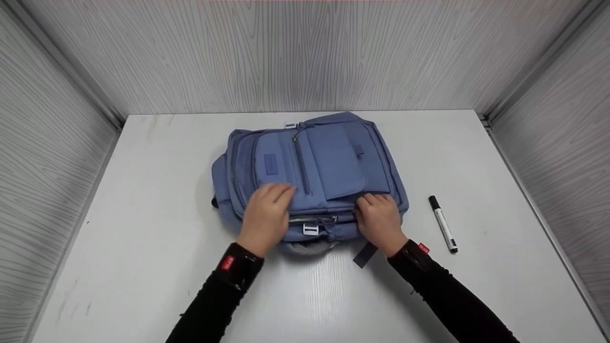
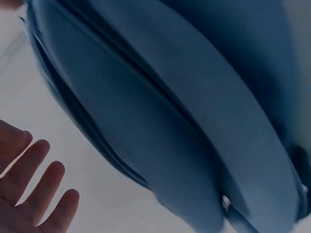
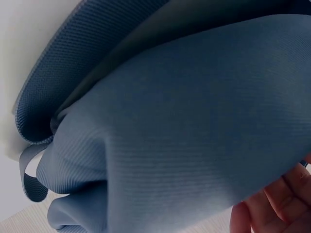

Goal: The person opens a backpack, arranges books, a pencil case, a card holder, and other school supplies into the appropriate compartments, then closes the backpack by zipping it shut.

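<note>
A blue backpack (image 1: pixel 340 162) lies on its back with its zipped front panel up. Over the front panel's near edge is my left hand (image 1: pixel 266 216), beside the short front zipper (image 1: pixel 301 166). In the left wrist view its fingers (image 2: pixel 36 182) are extended and spread, apart from the bag's side. My right hand (image 1: pixel 381 220) grips the backpack at its near right edge, just below the front flap (image 1: pixel 338 166). In the right wrist view, its curled fingers (image 3: pixel 282 201) meet the edge of the blue fabric, which partly hides them.
A white marker (image 1: pixel 444 226) with a black cap lies to the right of the backpack on the white table (image 1: pixel 143 228). A grey top handle (image 1: pixel 310 247) and a dark strap end (image 1: pixel 364 256) stick out toward me. Wood-grain panels (image 1: pixel 305 57) enclose the back and both sides.
</note>
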The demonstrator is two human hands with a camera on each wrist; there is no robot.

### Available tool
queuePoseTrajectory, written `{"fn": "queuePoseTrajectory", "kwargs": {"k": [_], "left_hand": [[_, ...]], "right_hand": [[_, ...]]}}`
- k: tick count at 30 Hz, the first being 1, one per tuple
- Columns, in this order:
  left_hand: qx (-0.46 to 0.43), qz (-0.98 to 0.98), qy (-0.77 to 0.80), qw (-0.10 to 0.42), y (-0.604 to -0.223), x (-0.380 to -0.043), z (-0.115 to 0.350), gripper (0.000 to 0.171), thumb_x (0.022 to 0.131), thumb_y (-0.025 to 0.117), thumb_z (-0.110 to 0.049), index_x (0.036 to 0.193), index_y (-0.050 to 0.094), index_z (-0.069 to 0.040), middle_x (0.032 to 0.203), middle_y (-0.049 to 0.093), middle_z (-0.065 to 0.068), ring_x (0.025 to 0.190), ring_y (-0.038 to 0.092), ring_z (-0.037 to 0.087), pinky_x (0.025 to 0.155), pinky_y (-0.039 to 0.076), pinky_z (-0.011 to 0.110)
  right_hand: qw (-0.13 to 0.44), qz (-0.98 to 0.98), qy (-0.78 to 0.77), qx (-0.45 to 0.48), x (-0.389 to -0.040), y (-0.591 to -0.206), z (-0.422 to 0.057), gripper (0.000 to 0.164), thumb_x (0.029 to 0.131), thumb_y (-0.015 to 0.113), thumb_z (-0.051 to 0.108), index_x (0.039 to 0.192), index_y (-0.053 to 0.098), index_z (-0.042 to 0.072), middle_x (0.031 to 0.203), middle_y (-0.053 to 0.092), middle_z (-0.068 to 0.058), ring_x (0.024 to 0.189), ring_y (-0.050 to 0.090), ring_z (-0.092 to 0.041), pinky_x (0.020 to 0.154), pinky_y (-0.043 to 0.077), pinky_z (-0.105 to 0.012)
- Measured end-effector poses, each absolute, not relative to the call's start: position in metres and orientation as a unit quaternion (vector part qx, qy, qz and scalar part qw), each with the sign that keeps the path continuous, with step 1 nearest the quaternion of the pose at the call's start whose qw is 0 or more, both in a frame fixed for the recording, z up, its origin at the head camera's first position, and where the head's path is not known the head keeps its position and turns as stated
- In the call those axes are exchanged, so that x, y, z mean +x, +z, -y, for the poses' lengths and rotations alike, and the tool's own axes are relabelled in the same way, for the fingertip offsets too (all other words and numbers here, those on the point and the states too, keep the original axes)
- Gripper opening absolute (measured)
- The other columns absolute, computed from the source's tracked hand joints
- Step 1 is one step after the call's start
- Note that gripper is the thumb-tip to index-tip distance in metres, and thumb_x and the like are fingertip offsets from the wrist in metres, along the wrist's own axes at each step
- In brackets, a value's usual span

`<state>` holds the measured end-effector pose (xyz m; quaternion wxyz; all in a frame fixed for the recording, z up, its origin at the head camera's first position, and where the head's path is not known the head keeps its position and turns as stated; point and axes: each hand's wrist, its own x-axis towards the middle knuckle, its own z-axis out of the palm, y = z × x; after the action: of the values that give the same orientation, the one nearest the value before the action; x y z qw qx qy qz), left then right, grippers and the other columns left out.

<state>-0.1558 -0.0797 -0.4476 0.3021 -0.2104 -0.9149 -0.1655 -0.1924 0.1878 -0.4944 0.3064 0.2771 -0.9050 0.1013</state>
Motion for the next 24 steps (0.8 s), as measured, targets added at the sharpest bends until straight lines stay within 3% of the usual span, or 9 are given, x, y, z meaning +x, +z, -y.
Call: {"fn": "queuePoseTrajectory", "kwargs": {"k": [5, 9, 18, 24], "left_hand": [[-0.252, 0.913, -0.123, 0.295, -0.457, -0.141, 0.029, 0.018, 0.08, 0.072, -0.009, 0.097, 0.074, -0.008, 0.099, 0.073, 0.005, 0.093, 0.066, 0.022, 0.079, 0.056, 0.034], [-0.244, 0.915, -0.066, 0.315, -0.474, -0.141, 0.007, 0.007, 0.079, 0.071, -0.013, 0.085, 0.075, -0.011, 0.09, 0.066, 0.003, 0.082, 0.058, 0.019, 0.068, 0.048, 0.03], [-0.217, 0.917, -0.021, 0.334, -0.49, -0.143, 0.001, 0.004, 0.08, 0.069, -0.016, 0.08, 0.072, -0.014, 0.087, 0.058, 0.001, 0.081, 0.051, 0.018, 0.07, 0.043, 0.029], [-0.232, 0.923, -0.031, 0.307, -0.487, -0.138, 0.005, 0.006, 0.08, 0.068, -0.014, 0.086, 0.067, -0.012, 0.086, 0.06, 0.001, 0.083, 0.053, 0.017, 0.072, 0.045, 0.029]], "right_hand": [[0.312, 0.905, 0.102, 0.272, -0.192, -0.496, -0.186, 0.016, 0.079, 0.077, 0.01, 0.076, 0.062, 0.005, 0.072, 0.064, -0.01, 0.068, 0.063, -0.031, 0.067, 0.048, -0.043], [0.306, 0.908, 0.107, 0.267, -0.191, -0.497, -0.184, 0.015, 0.079, 0.077, 0.01, 0.076, 0.063, 0.005, 0.073, 0.064, -0.011, 0.067, 0.063, -0.032, 0.066, 0.048, -0.044], [0.29, 0.915, 0.117, 0.255, -0.19, -0.498, -0.185, 0.016, 0.081, 0.076, 0.009, 0.075, 0.062, 0.004, 0.073, 0.064, -0.011, 0.068, 0.063, -0.032, 0.068, 0.048, -0.045], [0.287, 0.916, 0.121, 0.251, -0.189, -0.496, -0.186, 0.015, 0.081, 0.076, 0.009, 0.076, 0.064, 0.004, 0.073, 0.065, -0.011, 0.069, 0.064, -0.032, 0.068, 0.048, -0.045]]}}
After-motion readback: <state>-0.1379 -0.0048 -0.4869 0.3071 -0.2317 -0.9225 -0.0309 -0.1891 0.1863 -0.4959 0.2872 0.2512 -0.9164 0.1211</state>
